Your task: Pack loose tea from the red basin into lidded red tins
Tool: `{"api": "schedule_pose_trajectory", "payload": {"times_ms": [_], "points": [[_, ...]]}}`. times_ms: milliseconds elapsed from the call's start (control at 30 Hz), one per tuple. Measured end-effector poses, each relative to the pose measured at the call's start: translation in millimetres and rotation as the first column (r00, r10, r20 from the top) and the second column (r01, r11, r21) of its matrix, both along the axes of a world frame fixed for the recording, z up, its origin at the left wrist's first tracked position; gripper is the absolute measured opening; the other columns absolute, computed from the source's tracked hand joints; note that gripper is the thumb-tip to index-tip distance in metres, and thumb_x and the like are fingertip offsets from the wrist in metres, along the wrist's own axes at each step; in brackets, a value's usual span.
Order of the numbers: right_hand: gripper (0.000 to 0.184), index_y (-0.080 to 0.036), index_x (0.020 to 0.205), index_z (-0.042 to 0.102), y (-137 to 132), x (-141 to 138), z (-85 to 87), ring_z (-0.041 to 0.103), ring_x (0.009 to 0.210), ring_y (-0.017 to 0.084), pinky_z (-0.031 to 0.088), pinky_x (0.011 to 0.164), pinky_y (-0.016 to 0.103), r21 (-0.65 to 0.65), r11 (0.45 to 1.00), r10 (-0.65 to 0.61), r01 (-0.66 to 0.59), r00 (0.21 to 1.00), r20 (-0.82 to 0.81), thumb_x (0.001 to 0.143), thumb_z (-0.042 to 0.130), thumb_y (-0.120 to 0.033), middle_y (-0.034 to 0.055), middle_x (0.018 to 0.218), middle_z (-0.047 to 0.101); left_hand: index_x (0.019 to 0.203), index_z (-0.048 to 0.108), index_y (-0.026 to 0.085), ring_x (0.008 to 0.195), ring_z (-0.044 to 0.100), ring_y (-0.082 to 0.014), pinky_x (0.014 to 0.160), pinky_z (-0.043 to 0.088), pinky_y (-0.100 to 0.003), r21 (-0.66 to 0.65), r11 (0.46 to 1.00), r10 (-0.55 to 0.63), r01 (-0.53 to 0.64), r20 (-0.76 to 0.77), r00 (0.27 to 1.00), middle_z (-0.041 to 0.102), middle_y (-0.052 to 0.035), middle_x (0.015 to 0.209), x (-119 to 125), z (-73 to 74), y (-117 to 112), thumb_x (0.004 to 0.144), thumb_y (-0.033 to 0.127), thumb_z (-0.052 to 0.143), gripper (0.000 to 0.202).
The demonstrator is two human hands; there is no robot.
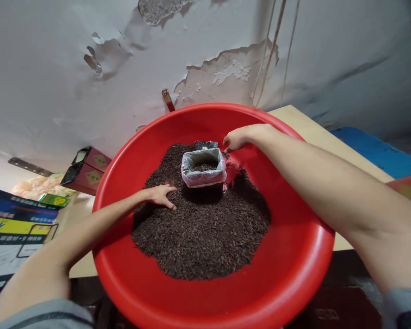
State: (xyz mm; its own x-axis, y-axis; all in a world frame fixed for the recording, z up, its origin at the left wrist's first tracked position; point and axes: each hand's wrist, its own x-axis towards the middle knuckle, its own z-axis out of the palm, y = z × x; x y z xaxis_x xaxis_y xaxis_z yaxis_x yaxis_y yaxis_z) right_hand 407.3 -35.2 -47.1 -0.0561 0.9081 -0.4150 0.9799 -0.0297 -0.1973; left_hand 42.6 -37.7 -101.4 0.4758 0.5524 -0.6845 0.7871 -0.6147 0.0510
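My left hand [159, 195] lies open on the dark leaves [205, 237] in the red basin [294, 283], left of the bag-lined box [203, 168]. My right hand [236, 138] curls at its far-right corner, and I cannot tell its grip. The print on the cartons [13, 219] at left is unreadable.

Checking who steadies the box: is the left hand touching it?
Apart. The head view shows a strip of the dark pile between the left hand and the box; the hand lies flat on the pile.

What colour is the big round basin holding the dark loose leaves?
Bright red; the big round plastic basin shows best in the head view.
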Motion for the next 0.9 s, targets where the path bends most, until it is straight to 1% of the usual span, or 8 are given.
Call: {"api": "schedule_pose_trajectory", "payload": {"times_ms": [133,233,400,500,567,633,733,900], "points": [[0.042,-0.028,0.121,0.074,5.1,3.7,-2.1,0.069,0.102,0.031,0.055,0.085,0.040,0.030,0.999,0.021,-0.022,0.999,0.036,0.082,0.076,-0.043,0.0063,0.109,0.076,0.146,0.051,0.016,0.139,0.050,-0.0338,0.117,0.036,-0.038,-0.022,1.000,0.002,-0.002,0.009,1.000,0.052,-0.0164,0.152,-5.0,11.9,-14.0,0.066,0.050,0.076,0.090],[0.038,-0.028,0.121,0.073,3.9,2.9,1.3,0.069,0.104,0.030,0.054,0.088,0.040,0.009,0.999,0.051,-0.052,0.996,0.069,0.086,0.072,-0.041,0.0057,0.113,0.075,0.135,0.060,0.014,0.128,0.058,-0.0310,0.111,0.043,-0.033,-0.016,1.000,-0.008,0.009,0.073,0.997,0.062,-0.0146,0.139,-6.7,31.0,-16.7,0.062,0.035,0.075,0.077],[0.039,-0.028,0.123,0.073,3.0,1.6,3.3,0.069,0.104,0.031,0.054,0.088,0.041,-0.006,0.999,0.036,-0.036,0.997,0.070,0.086,0.073,-0.039,0.0070,0.116,0.074,0.128,0.064,0.016,0.113,0.064,-0.0255,0.101,0.048,-0.031,0.069,0.997,-0.052,0.035,0.277,0.959,0.065,-0.0090,0.128,13.3,93.1,-13.1,0.064,0.031,0.069,0.066],[0.041,-0.026,0.126,0.071,6.7,4.2,-2.1,0.070,0.099,0.030,0.055,0.084,0.039,-0.015,0.999,0.043,-0.042,0.996,0.074,0.087,0.071,-0.039,0.0076,0.114,0.075,0.127,0.064,0.017,0.113,0.063,-0.0239,0.102,0.047,-0.031,0.165,0.982,-0.153,0.094,0.396,0.905,0.064,-0.0077,0.129,43.5,131.9,-12.4,0.066,0.030,0.070,0.063],[0.041,-0.023,0.127,0.070,7.8,5.2,-4.9,0.071,0.097,0.029,0.056,0.082,0.039,-0.013,0.999,0.049,-0.049,0.997,0.066,0.089,0.070,-0.038,0.0089,0.114,0.075,0.127,0.064,0.019,0.112,0.062,-0.0232,0.101,0.047,-0.031,0.221,0.964,-0.233,0.149,0.426,0.874,0.064,-0.0069,0.128,67.8,149.1,-11.8,0.066,0.028,0.070,0.062],[0.041,-0.019,0.128,0.070,5.9,4.1,-4.6,0.071,0.096,0.028,0.056,0.080,0.037,-0.016,0.999,0.039,-0.038,0.999,0.033,0.090,0.069,-0.034,0.0110,0.116,0.074,0.127,0.065,0.019,0.113,0.061,-0.0235,0.101,0.046,-0.032,0.283,0.934,-0.325,0.217,0.422,0.846,0.063,-0.0070,0.128,91.8,158.4,-10.0,0.067,0.027,0.070,0.061],[0.039,-0.017,0.127,0.070,-2.1,-0.6,0.6,0.071,0.094,0.026,0.055,0.079,0.036,-0.027,1.000,0.004,-0.004,1.000,-0.025,0.090,0.070,-0.028,0.0124,0.117,0.074,0.126,0.067,0.021,0.116,0.060,-0.0243,0.103,0.045,-0.034,0.348,0.883,-0.439,0.314,0.375,0.816,0.063,-0.0073,0.128,120.9,162.1,-4.5,0.070,0.024,0.071,0.057],[0.035,-0.018,0.120,0.074,-11.3,-5.1,7.8,0.070,0.086,0.022,0.053,0.078,0.035,0.019,1.000,0.007,-0.005,0.997,-0.080,0.085,0.074,-0.019,0.0099,0.107,0.077,0.139,0.059,0.021,0.122,0.059,-0.0251,0.106,0.044,-0.036,0.405,0.850,-0.499,0.337,0.409,0.764,0.063,-0.0087,0.134,137.7,157.7,4.7,0.073,0.016,0.068,0.068]]}}
